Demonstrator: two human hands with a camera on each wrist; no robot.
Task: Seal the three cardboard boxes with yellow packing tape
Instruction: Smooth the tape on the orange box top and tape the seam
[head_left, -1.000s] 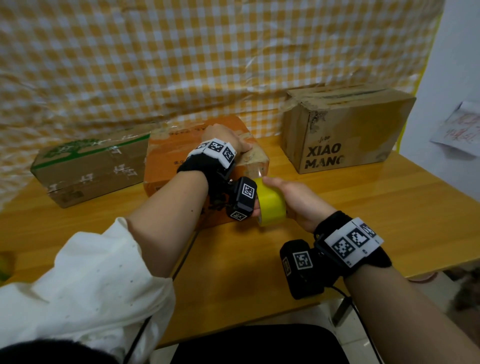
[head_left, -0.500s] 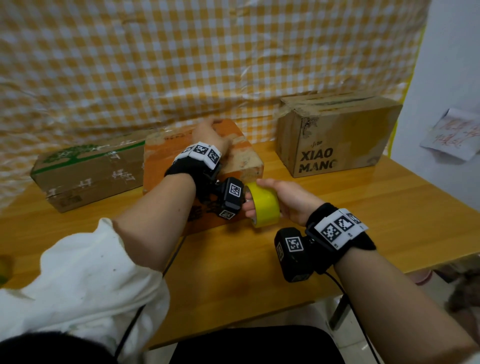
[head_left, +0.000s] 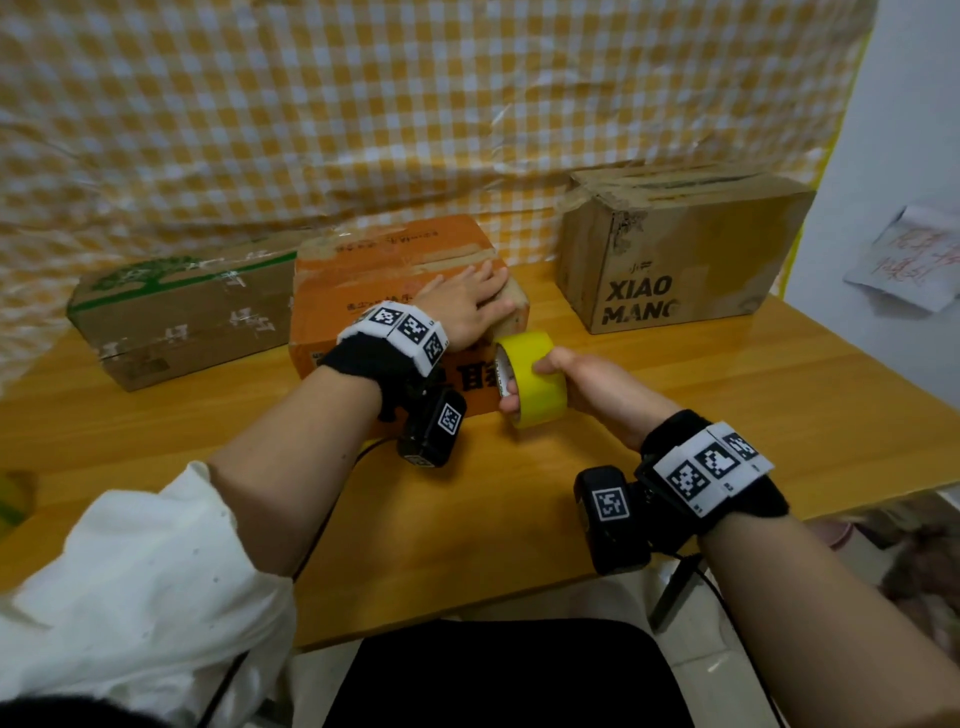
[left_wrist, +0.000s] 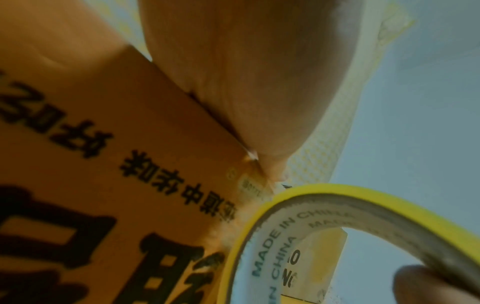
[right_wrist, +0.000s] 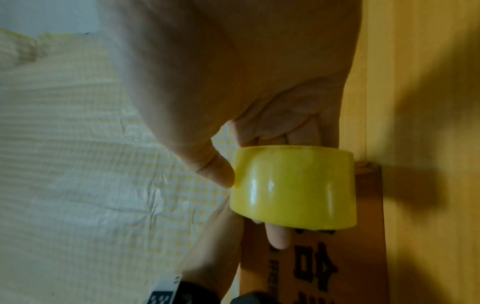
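Mid-task by the look of it: left hand (head_left: 470, 306) lies flat, fingers straight, on the orange box (head_left: 384, 270) at frame centre, right hand (head_left: 597, 387) fingers clamped on the yellow tape roll (head_left: 535, 382) just beside it; no fresh yellow tape discernible on any box.

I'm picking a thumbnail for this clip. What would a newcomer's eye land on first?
The bright yellow tape roll, gripped by the right hand at the table's middle. Next, the left hand lying flat on the orange box, flanked by two brown boxes before a yellow checked backdrop.
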